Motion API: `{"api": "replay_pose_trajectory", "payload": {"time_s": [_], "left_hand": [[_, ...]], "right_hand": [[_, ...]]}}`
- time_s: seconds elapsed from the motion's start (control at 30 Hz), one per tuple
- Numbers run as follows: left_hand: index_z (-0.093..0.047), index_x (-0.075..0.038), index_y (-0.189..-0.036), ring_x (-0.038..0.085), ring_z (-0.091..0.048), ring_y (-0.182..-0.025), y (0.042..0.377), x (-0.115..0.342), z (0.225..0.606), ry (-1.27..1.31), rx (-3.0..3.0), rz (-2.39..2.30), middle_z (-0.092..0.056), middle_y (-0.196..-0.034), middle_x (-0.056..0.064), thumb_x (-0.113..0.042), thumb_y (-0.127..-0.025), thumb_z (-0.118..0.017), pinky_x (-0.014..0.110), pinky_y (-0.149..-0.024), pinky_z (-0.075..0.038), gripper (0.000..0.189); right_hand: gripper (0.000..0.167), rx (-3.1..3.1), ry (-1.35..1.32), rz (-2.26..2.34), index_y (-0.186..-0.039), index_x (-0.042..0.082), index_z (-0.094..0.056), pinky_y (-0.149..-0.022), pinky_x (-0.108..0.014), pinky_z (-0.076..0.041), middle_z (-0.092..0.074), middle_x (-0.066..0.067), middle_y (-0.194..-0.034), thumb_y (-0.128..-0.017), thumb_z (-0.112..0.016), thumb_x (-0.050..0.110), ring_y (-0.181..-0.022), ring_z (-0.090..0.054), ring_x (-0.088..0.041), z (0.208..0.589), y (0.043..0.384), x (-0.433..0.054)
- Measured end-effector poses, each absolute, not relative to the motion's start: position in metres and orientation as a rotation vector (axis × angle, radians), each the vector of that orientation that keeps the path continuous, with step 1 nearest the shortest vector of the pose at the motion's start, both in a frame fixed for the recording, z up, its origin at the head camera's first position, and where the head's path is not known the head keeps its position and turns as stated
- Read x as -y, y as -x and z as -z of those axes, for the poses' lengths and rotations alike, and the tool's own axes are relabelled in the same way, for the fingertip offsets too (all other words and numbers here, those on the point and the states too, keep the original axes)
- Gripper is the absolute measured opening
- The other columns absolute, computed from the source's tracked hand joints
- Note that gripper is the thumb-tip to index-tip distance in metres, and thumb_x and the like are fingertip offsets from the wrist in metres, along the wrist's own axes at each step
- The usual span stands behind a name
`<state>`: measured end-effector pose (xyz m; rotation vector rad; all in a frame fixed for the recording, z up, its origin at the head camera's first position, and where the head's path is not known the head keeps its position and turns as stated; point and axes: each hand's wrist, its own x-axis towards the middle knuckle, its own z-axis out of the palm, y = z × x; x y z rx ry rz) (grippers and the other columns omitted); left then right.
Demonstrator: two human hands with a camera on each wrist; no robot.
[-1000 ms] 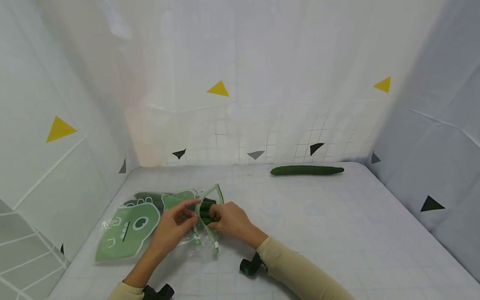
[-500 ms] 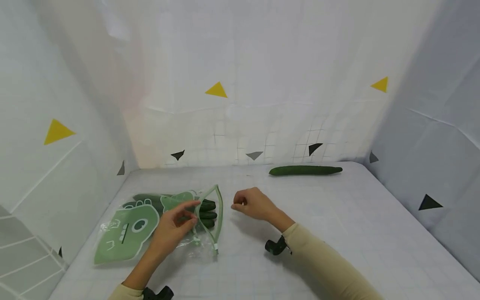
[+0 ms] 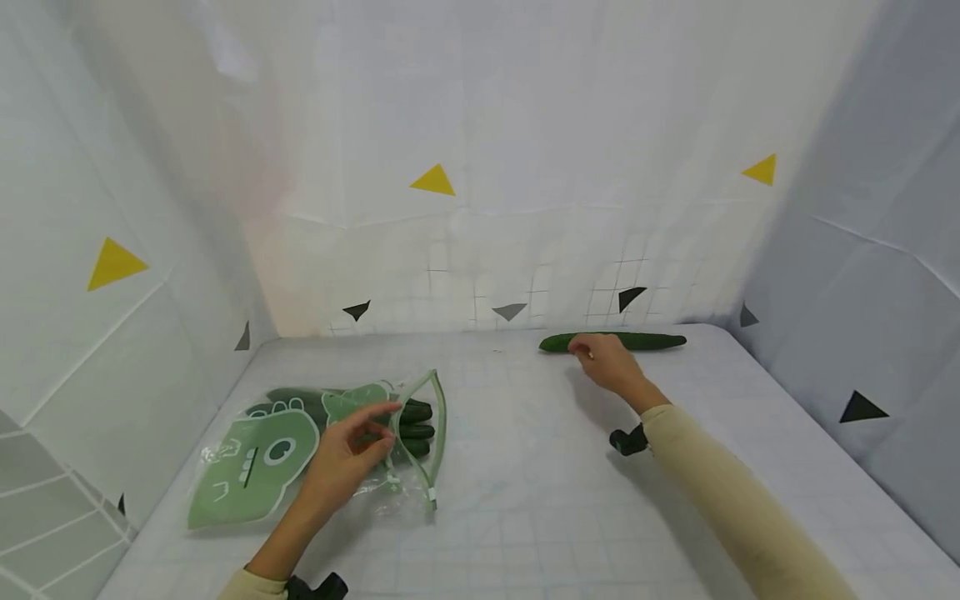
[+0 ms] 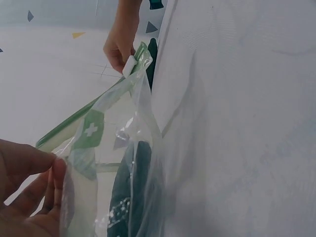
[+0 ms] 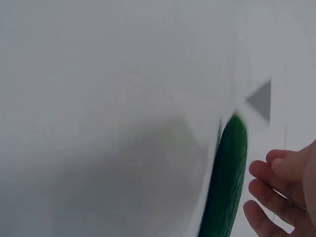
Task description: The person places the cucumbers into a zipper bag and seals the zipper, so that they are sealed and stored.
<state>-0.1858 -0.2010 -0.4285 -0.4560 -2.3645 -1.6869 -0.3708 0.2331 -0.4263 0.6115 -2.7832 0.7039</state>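
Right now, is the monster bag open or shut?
Open. The bag has its green rims spread apart, and cucumbers show between them.

One zip bag, one loose cucumber
At least three bagged cucumbers, three yellow triangles and two black wrist cameras show.

A clear plastic bag with a green one-eyed cartoon creature printed on it lies flat, its green-edged mouth gaping to the right. The left hand pinches the bag's edge. Inside are slim dark green cucumbers, lying side by side with ends showing at the opening; seen through the film, their exact number is hard to tell. One more long cucumber lies crosswise near the table's far edge, the right hand just beside it, fingers loosely bent.
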Motion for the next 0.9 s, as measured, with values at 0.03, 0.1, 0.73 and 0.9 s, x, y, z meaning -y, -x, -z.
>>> {"api": "replay_pose_trajectory", "payload": {"time_s": [0.03, 0.1, 0.73, 0.9], "left_hand": [[-0.068, -0.014, -0.136, 0.024, -0.067, -0.097, 0.186, 0.201, 0.428, 0.456, 2.364, 1.688, -0.071, -0.102, 0.005, 0.002, -0.094, -0.074, 0.034, -0.084, -0.057, 0.045], [-0.068, -0.014, -0.136, 0.025, -0.067, -0.097, 0.185, 0.200, 0.428, 0.455, 2.363, 1.694, -0.071, -0.102, 0.006, 0.003, -0.094, -0.074, 0.034, -0.083, -0.057, 0.046], [-0.067, -0.011, -0.138, 0.026, -0.067, -0.094, 0.186, 0.196, 0.428, 0.498, 2.342, 1.715, -0.070, -0.100, 0.009, 0.001, -0.095, -0.074, 0.033, -0.078, -0.057, 0.044], [-0.067, -0.013, -0.138, 0.027, -0.068, -0.091, 0.186, 0.195, 0.427, 0.482, 2.352, 1.719, -0.070, -0.099, 0.008, 0.000, -0.096, -0.074, 0.033, -0.072, -0.056, 0.045]], "right_hand": [[0.024, 2.805, -0.550, -0.686, -0.119, 0.000, -0.074, -0.086, -0.052, -0.054, -0.073, -0.017, -0.115, -0.104, -0.055, 0.000, -0.105, -0.066, -0.035, 0.427, 0.376, -0.244], [0.030, 2.873, -0.438, -0.650, -0.127, -0.003, -0.069, -0.090, -0.057, -0.051, -0.068, -0.023, -0.125, -0.104, -0.049, 0.000, -0.116, -0.061, -0.043, 0.428, 0.384, -0.264], [0.050, 3.041, -0.109, -0.446, -0.148, -0.010, -0.044, -0.105, -0.073, -0.033, -0.043, -0.038, -0.148, -0.099, -0.049, -0.002, -0.134, -0.038, -0.058, 0.444, 0.402, -0.354], [0.050, 3.078, -0.108, -0.438, -0.147, -0.014, -0.043, -0.106, -0.073, -0.032, -0.042, -0.038, -0.147, -0.099, -0.051, -0.003, -0.135, -0.037, -0.057, 0.440, 0.408, -0.363]]}}
